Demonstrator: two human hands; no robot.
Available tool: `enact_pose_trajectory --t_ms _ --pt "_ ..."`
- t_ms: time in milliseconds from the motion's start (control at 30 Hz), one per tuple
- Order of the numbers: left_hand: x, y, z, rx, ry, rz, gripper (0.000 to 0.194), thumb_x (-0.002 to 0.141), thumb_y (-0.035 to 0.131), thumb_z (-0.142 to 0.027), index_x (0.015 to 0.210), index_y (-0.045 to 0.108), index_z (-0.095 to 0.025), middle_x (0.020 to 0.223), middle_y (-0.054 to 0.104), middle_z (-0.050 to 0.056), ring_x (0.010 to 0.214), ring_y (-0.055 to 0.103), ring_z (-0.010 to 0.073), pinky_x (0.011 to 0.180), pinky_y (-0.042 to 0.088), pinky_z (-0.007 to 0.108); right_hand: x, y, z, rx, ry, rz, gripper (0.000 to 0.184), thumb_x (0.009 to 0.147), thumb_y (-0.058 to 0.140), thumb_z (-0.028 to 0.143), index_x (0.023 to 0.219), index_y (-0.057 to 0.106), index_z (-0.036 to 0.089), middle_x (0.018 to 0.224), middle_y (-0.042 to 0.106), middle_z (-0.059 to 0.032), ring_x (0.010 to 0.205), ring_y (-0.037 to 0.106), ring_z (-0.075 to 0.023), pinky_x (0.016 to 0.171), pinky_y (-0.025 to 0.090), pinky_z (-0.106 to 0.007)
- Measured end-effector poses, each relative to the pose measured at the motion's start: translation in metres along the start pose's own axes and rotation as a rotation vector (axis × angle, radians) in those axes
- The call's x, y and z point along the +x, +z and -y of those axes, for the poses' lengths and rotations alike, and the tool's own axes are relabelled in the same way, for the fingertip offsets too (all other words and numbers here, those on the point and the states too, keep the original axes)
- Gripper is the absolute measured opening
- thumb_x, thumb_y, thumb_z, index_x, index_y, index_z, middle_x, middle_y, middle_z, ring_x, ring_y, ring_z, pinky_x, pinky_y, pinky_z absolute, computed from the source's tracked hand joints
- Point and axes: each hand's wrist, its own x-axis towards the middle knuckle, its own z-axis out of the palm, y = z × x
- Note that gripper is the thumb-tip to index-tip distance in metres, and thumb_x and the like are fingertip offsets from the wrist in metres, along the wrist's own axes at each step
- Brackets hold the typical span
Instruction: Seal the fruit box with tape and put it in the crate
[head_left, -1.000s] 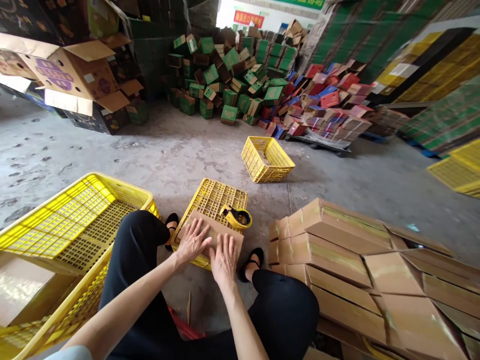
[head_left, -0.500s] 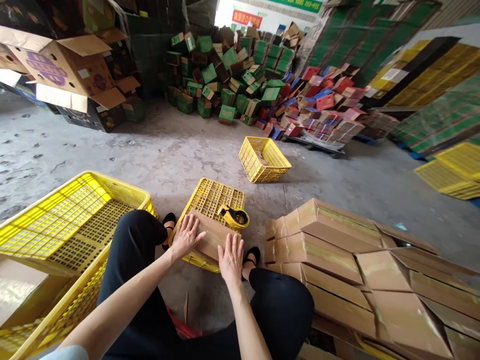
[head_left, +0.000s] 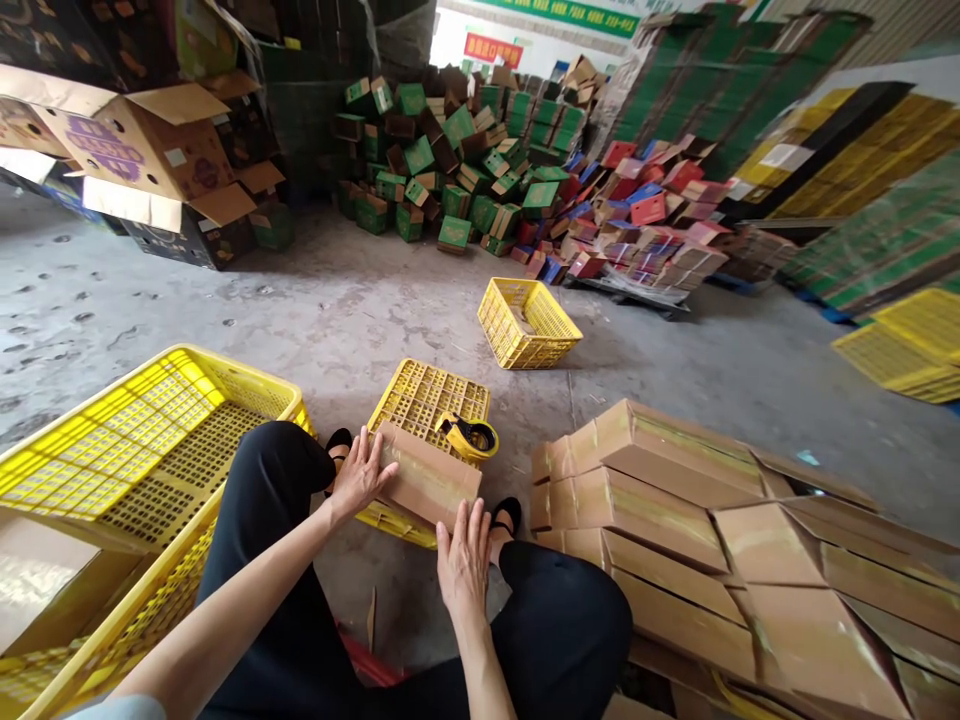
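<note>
A flat brown cardboard box (head_left: 424, 473) with a strip of tape along its top lies on an upturned yellow crate (head_left: 435, 390) between my feet. My left hand (head_left: 362, 472) rests at the box's left end, fingers stretched out. At the right end is my right hand (head_left: 465, 553), its fingers extended and the tips near the box's edge; whether they touch it I cannot tell. Just behind the box, on the crate, sits a yellow and black tape dispenser (head_left: 469, 436). Neither hand is wrapped around anything.
A large yellow crate (head_left: 289, 395) with cardboard inside stands at my left. Stacked taped cardboard boxes (head_left: 667, 495) fill the right side. Ahead on the concrete floor is a smaller yellow crate (head_left: 517, 350), with heaped green boxes (head_left: 454, 232) and red boxes (head_left: 649, 208) beyond.
Both hands have slid outward toward the box's ends, the left one slightly left and the right one down toward me. More of the box's top shows between them.
</note>
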Motion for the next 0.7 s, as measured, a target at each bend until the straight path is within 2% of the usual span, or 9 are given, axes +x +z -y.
enact_pose_trajectory --t_ms 100,200,267,400,500,600,700 --pt "-0.001 -0.002 -0.025 0.023 -0.031 0.042 0.073 0.106 0.043 -0.061 0.16 0.046 -0.012 0.168 0.035 0.025 0.158 0.028 0.0442 0.122 0.035 0.063 0.024 -0.008 0.029 -0.039 -0.055 0.081 0.066 0.11 0.036 0.051 0.161 0.044 0.01 0.169 0.036 -0.0224 0.157 0.034 -0.0438 0.121 0.037 -0.063" --pt "-0.007 -0.004 -0.049 -0.029 0.147 0.091 0.06 0.108 0.046 -0.056 0.159 0.048 -0.025 0.169 0.038 0.015 0.158 0.031 0.0386 0.123 0.034 0.059 0.04 -0.01 0.051 -0.041 -0.105 0.156 0.059 0.109 0.042 0.043 0.162 0.045 0.018 0.17 0.037 -0.0169 0.157 0.033 -0.0422 0.123 0.034 -0.062" --pt "-0.015 -0.007 -0.053 -0.07 0.257 0.125 0.053 0.11 0.044 -0.052 0.157 0.049 -0.029 0.168 0.042 0.01 0.157 0.035 0.0333 0.122 0.039 0.053 0.039 -0.011 0.052 -0.033 -0.152 0.158 0.055 0.108 0.044 0.037 0.162 0.045 0.024 0.17 0.037 -0.013 0.158 0.034 -0.0396 0.124 0.034 -0.059" --pt "-0.038 -0.019 -0.034 -0.098 0.307 0.152 0.06 0.108 0.045 -0.06 0.155 0.052 -0.024 0.163 0.049 0.012 0.153 0.043 0.0311 0.121 0.042 0.05 0.013 -0.014 0.026 -0.002 -0.295 0.102 0.054 0.109 0.043 0.034 0.163 0.042 0.03 0.169 0.041 -0.0075 0.156 0.038 -0.0378 0.121 0.039 -0.06" --pt "-0.051 -0.03 -0.024 -0.106 0.276 0.143 0.055 0.108 0.046 -0.055 0.15 0.057 -0.022 0.16 0.052 0.012 0.15 0.048 0.0314 0.119 0.046 0.049 -0.005 -0.02 0.01 0.022 -0.275 0.062 0.05 0.11 0.039 0.032 0.158 0.052 0.027 0.162 0.052 -0.0093 0.149 0.048 -0.0392 0.116 0.043 -0.063" --pt "-0.051 -0.038 -0.032 -0.152 0.252 0.142 0.048 0.109 0.046 -0.045 0.145 0.061 -0.019 0.147 0.064 0.015 0.141 0.057 0.0307 0.115 0.05 0.045 -0.002 -0.022 0.017 0.094 -0.287 0.026 0.044 0.11 0.04 0.03 0.144 0.067 0.022 0.146 0.068 -0.012 0.139 0.06 -0.0345 0.118 0.044 -0.057" --pt "-0.036 -0.037 -0.047 -0.213 0.21 0.155 0.049 0.111 0.039 -0.038 0.152 0.054 -0.017 0.142 0.066 0.016 0.133 0.063 0.0277 0.113 0.051 0.043 0.02 -0.019 0.038 0.162 -0.358 0.037 0.045 0.109 0.04 0.027 0.144 0.066 0.016 0.144 0.069 -0.013 0.139 0.061 -0.0299 0.118 0.047 -0.048"
